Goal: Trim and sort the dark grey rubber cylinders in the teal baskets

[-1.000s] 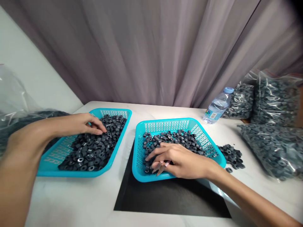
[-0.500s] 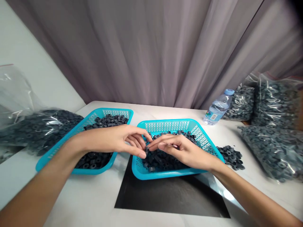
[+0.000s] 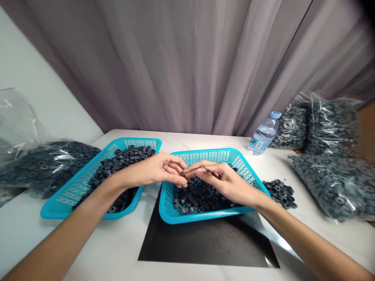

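Note:
Over the right-hand turquoise basket [image 3: 205, 221], my two hands meet at the fingertips. My left hand [image 3: 166, 170] pinches a small dark grey piece [image 3: 184, 174] between thumb and fingers; most of it is hidden. In my right hand [image 3: 227, 181] a thin, pointed, dark tool [image 3: 211, 172] lies between thumb and palm, its exact kind unclear. The outstretched fingers of that hand touch the pinched piece. Below them, many small dark grey pieces with holes [image 3: 199, 197] fill the basket.
A second turquoise basket [image 3: 47, 212] of similar pieces stands left, under my left forearm. Black sheet [image 3: 205, 246] lies beneath the right basket. Loose pieces [image 3: 281, 194], a water bottle [image 3: 265, 134] and filled plastic bags [image 3: 334, 187] are on the right; another bag [image 3: 49, 164] is at left.
My left hand has shifted slightly up and right, closing its thumb and fingers nearer the right fingertips. The pointed tool in my right hand shows more clearly. The view has shifted slightly.

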`<state>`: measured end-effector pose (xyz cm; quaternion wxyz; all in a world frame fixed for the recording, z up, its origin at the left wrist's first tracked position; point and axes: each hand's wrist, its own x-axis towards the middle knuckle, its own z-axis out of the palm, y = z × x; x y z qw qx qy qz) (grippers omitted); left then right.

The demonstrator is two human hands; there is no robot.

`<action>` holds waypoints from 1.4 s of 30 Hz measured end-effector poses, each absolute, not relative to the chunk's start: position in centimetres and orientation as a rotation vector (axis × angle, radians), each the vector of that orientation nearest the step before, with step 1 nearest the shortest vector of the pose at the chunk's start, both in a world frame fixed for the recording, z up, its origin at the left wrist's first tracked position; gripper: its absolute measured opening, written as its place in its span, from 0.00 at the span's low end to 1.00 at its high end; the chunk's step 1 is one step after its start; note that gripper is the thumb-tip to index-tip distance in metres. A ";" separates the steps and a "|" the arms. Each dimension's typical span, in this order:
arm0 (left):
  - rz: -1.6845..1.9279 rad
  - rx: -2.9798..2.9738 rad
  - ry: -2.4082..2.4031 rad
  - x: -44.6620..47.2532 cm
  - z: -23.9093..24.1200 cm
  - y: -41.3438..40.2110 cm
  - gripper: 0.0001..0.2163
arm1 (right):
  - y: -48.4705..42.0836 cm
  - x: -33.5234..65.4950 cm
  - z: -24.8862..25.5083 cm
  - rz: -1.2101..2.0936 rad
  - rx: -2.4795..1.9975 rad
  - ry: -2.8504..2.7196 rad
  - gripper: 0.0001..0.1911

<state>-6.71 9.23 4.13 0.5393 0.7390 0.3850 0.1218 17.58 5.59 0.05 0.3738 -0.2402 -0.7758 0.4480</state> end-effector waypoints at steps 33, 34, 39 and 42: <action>0.318 1.943 0.879 -8.6 6.3 8.8 0.12 | 5.1 16.7 -0.3 1.196 -0.743 -2.155 0.06; 0.309 1.947 0.877 -8.4 6.2 8.8 0.11 | 5.1 16.8 -0.3 1.216 -0.801 -2.098 0.06; 0.268 1.950 0.851 -7.9 5.6 8.9 0.11 | 5.1 16.8 -0.8 1.161 -0.934 -1.935 0.09; 0.271 1.944 0.826 -7.9 5.0 9.1 0.10 | 5.3 16.9 -0.8 1.149 -0.876 -1.889 0.11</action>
